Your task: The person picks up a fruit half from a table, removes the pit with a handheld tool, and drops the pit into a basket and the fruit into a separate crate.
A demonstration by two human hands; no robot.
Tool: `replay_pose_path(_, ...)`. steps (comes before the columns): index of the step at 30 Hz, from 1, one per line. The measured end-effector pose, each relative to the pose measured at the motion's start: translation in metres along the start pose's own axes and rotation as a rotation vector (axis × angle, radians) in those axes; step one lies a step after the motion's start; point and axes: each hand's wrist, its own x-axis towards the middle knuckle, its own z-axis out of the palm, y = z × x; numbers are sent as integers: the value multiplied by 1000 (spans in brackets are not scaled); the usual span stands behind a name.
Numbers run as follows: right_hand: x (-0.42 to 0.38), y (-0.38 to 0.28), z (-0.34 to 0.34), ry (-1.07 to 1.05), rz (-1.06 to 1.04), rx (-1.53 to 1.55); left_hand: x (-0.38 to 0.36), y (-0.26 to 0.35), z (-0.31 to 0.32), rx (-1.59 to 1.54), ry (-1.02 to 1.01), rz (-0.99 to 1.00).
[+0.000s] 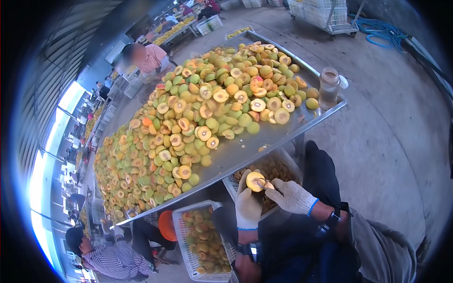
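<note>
My left hand (pixel 248 207), in a pale knitted glove, grips a halved yellow peach (pixel 255 181) with its cut face turned up. My right hand (pixel 293 195), gloved the same way, is closed on a small pitting tool (pixel 267 184). The tool's end meets the cut face near the stone; most of its handle is hidden by my fingers. Below both hands stands a white crate (pixel 295 166) holding brown peach stones (pixel 270 205). In front, a metal table (pixel 226 170) carries a large heap of halved peaches (pixel 198 120).
A white basket (pixel 176 218) of peach halves stands at my left, beside an orange bucket (pixel 167 225). A jar (pixel 329 89) rests on the table's right corner. People sit across (pixel 153 59) and at left (pixel 118 259). A crate trolley (pixel 325 19) and blue hose (pixel 380 34) lie beyond.
</note>
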Motion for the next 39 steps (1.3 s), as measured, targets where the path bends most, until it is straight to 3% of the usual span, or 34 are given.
replay_pose_path(3, -1, 3, 3, 18, 51, 33, -4, 5, 13, 132, 8, 4)
replay_pose_path(10, -1, 4, 4, 32, 60, 9, -1, 1, 21, 127, -98, 55)
replay_pose_path(12, -2, 0, 3, 39, 39, 19, 2, 1, 27, 11, 108, 16)
replay_pose_path(18, -2, 1, 7, 63, -5, 28, 17, -8, 35, -77, 292, -11)
replay_pose_path(39, -7, 2, 9, 102, -50, 4, 9, -23, 63, -1, 431, 159)
